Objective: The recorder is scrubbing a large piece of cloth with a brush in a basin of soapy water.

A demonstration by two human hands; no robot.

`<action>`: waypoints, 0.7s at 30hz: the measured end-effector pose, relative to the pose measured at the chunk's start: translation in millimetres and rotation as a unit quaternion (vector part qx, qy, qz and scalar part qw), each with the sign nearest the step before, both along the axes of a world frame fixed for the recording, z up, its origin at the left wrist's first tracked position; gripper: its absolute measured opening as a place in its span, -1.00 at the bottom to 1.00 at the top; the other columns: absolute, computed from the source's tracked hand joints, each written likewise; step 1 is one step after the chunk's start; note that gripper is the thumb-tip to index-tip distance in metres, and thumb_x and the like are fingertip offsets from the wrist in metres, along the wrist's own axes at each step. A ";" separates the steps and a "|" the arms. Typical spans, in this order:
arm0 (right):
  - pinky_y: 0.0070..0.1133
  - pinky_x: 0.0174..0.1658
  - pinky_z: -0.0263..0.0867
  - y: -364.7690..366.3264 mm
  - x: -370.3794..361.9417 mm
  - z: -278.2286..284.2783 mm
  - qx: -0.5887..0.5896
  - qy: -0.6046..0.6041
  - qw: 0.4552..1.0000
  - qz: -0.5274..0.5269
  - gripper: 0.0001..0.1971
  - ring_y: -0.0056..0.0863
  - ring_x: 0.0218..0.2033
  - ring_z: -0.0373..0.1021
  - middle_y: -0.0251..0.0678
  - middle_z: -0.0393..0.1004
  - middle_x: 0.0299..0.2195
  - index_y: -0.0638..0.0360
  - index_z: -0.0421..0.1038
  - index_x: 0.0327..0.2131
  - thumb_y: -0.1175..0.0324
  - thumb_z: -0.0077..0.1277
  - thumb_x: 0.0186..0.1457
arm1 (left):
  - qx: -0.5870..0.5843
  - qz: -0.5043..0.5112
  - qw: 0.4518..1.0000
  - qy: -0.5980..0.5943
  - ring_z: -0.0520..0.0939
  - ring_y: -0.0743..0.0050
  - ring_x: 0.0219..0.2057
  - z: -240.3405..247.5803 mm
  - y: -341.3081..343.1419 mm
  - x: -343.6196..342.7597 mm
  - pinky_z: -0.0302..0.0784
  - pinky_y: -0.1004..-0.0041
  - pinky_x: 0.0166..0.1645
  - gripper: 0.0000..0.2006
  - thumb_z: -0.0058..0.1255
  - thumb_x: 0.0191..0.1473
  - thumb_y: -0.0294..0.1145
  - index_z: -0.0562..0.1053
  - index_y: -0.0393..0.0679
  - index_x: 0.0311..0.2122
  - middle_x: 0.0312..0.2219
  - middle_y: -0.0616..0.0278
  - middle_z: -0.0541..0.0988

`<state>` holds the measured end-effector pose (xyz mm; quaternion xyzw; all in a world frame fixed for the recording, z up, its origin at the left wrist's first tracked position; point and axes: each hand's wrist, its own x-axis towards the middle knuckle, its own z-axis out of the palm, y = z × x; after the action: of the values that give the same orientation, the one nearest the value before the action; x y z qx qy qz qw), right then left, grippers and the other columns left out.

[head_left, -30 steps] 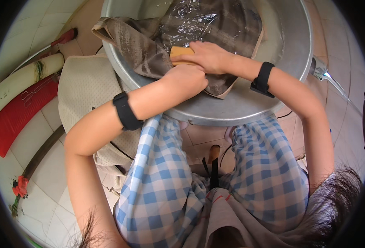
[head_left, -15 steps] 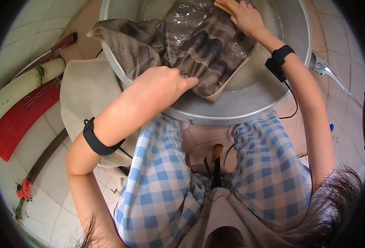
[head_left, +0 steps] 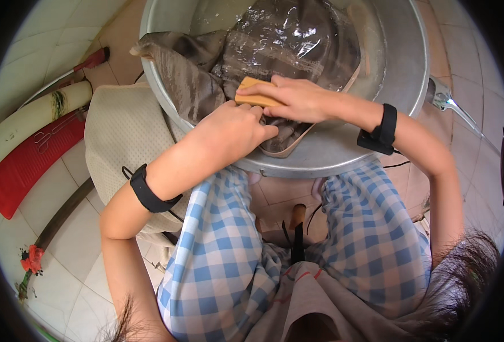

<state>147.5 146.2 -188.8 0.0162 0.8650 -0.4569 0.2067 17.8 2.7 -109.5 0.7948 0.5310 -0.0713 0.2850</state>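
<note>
No readable words or numbers are showing. Small dark marks (head_left: 13,136), possibly lettering, are sitting on the white curved panel (head_left: 32,125); 1 scissors outline (head_left: 45,137) is marking the red comb-shaped panel (head_left: 21,176).

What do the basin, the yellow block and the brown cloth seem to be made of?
Basin: metal, perhaps aluminium; satin grey with bright highlights.
Yellow block in the right hand: wood or soap, perhaps; smooth, matte.
Brown cloth: fabric, fibre unclear; it folds softly, glossy where wet.
</note>
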 end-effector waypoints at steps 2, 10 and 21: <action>-0.39 -0.22 0.24 -2.6 5.0 7.5 -0.011 -0.031 0.999 0.007 -0.50 -0.24 -0.34 0.29 -0.20 0.29 -0.40 -0.42 0.09 0.17 0.16 -0.13 0.14 | 0.011 0.020 1.000 -0.010 0.55 0.28 -0.31 3.3 -4.8 -3.1 0.43 0.38 -0.26 -0.75 -0.14 -0.06 -0.48 0.45 -0.04 -0.22 -0.43 0.14 0.48; -0.32 -0.24 0.31 84.4 8.6 -63.3 0.340 0.142 0.927 -0.065 -0.46 -0.17 -0.31 0.33 -0.15 0.33 -0.36 -0.46 0.16 0.11 0.29 -0.04 0.03 | 0.046 0.075 0.996 -0.031 0.50 0.17 -0.36 31.6 0.3 -0.3 0.41 0.32 -0.26 -0.77 -0.10 -0.13 -0.52 0.45 -0.12 -0.28 -0.46 0.10 0.39; -0.28 -0.16 0.31 111.0 3.0 -60.5 0.305 0.084 0.931 -0.183 -0.49 -0.10 -0.22 0.33 -0.06 0.36 -0.27 -0.37 0.05 0.15 0.20 -0.11 0.12 | 0.052 0.099 0.993 -0.045 0.46 0.18 -0.36 43.9 10.1 -4.3 0.36 0.33 -0.21 -0.76 -0.12 -0.14 -0.57 0.41 -0.14 -0.27 -0.46 0.12 0.38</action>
<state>150.5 257.2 -249.3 0.1984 0.9588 -0.2008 0.0315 13.5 12.7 -65.6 0.7544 0.5969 0.0205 0.2725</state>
